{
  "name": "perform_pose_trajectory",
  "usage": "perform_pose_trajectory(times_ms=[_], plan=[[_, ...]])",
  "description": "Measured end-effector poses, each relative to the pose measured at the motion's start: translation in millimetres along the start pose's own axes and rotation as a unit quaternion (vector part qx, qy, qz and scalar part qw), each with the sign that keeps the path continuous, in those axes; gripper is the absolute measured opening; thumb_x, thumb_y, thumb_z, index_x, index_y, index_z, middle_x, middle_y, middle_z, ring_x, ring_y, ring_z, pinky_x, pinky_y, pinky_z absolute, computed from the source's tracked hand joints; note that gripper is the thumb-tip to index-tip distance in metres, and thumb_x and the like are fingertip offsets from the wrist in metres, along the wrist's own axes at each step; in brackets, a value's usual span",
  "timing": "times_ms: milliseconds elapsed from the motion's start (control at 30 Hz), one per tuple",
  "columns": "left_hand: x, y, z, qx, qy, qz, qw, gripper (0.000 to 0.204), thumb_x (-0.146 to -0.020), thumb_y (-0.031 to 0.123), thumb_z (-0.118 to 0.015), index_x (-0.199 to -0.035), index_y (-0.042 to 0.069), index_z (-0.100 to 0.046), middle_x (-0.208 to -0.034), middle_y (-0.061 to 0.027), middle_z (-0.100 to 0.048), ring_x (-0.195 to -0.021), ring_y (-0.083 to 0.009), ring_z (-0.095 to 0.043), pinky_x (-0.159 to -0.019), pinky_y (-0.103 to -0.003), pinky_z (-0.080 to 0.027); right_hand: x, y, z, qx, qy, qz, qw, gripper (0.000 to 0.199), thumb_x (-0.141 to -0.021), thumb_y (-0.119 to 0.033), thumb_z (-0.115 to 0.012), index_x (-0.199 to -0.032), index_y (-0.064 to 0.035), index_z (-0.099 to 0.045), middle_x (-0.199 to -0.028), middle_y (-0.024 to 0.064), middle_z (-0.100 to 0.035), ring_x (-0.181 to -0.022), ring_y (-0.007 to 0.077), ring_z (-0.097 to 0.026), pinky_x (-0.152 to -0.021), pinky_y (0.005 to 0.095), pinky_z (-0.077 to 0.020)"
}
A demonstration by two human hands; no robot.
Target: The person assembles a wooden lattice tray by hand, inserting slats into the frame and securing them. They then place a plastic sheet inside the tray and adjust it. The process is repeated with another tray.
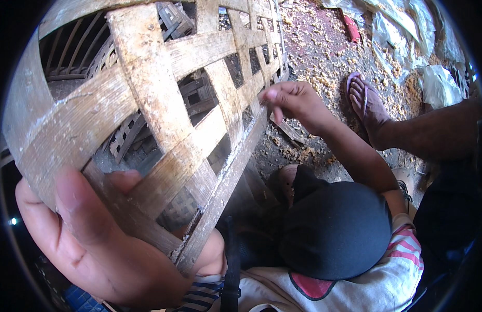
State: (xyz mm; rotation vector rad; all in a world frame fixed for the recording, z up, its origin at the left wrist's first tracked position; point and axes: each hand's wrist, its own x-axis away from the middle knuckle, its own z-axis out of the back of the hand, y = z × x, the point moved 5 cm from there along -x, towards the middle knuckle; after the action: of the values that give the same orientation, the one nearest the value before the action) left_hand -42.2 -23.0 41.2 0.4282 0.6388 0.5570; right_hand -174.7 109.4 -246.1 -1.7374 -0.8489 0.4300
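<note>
A large basket of flat woven bamboo slats (144, 78) fills the left and upper middle, tilted, with wide square gaps. At the lower left my left hand (111, 249) is closed around its near edge. The thumb lies on the near side of the slats, and fingertips show through a gap behind. A narrow rim strip (220, 192) runs along the basket's right side, with pale residue on it. My right hand is out of view. A crouching person in a dark cap (334, 229) reaches up, and that person's hand (298, 104) is pinched at the rim.
Another leg with a sandalled foot (364, 101) comes in from the right. Crumbly brown litter (324, 57) covers the floor. Pale plastic sheeting (402, 36) and a small red object (351, 28) lie at the upper right. More slatted woodwork (74, 49) shows behind the basket.
</note>
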Motion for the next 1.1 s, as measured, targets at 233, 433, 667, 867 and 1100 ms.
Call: perform_pose_trajectory(times_ms=[233,433,667,867,1100], plan=[[-2.9,-5.4,-6.9,0.101,0.01,-0.009,0.995,0.041,-0.101,0.041,-0.054,-0.116,0.003,-0.054,-0.08,-0.0059,-0.063,-0.078,-0.0133,-0.062,-0.077,-0.026,-0.048,-2.5,-15.5,5.2,0.139,-0.029,0.022,0.99,0.026,-0.095,-0.022,-0.068,-0.106,0.0008,-0.073,-0.083,0.0072,-0.073,-0.069,0.0112,-0.067,-0.067,0.028,-0.0531],[2.1,-6.8,-7.2,0.105,0.009,0.004,0.994,0.045,-0.101,0.042,-0.055,-0.122,0.002,-0.052,-0.077,-0.0059,-0.063,-0.077,-0.0125,-0.064,-0.076,-0.024,-0.049,-6.7,-17.3,-2.4,0.113,-0.106,0.02,0.988,0.019,-0.091,-0.021,-0.073,-0.092,-0.0014,-0.073,-0.076,0.0036,-0.072,-0.069,0.0102,-0.066,-0.07,0.026,-0.0505],[10.1,5.3,0.1,0.007,0.027,0.008,1.0,0.054,-0.1,0.044,-0.055,-0.131,-0.001,-0.049,-0.072,-0.0036,-0.063,-0.074,-0.0105,-0.064,-0.074,-0.022,-0.05,-9.8,-11.2,-3.4,0.013,-0.128,-0.026,0.991,0.014,-0.091,-0.016,-0.073,-0.087,-0.0028,-0.07,-0.072,0.0025,-0.07,-0.069,0.0084,-0.065,-0.072,0.0256,-0.0497],[14.1,4.3,-4.2,0.037,0.037,0.028,0.998,0.052,-0.1,0.043,-0.055,-0.127,-0.001,-0.051,-0.075,-0.0045,-0.063,-0.074,-0.0101,-0.064,-0.073,-0.022,-0.05,-9.1,-13.0,0.0,0.049,-0.105,-0.01,0.993,0.013,-0.092,-0.015,-0.072,-0.088,-0.0021,-0.07,-0.074,0.0022,-0.07,-0.07,0.0082,-0.065,-0.072,0.026,-0.0503],[2.4,-5.5,-7.6,0.126,0.009,-0.007,0.992,0.041,-0.1,0.042,-0.056,-0.111,0.003,-0.055,-0.082,-0.007,-0.063,-0.075,-0.0116,-0.063,-0.074,-0.023,-0.05,-8.7,2.7,18.4,0.191,0.055,0.048,0.979,0.031,-0.102,-0.03,-0.053,-0.097,-0.0024,-0.067,-0.076,0.0076,-0.067,-0.072,0.0153,-0.064,-0.07,0.0307,-0.0503]])
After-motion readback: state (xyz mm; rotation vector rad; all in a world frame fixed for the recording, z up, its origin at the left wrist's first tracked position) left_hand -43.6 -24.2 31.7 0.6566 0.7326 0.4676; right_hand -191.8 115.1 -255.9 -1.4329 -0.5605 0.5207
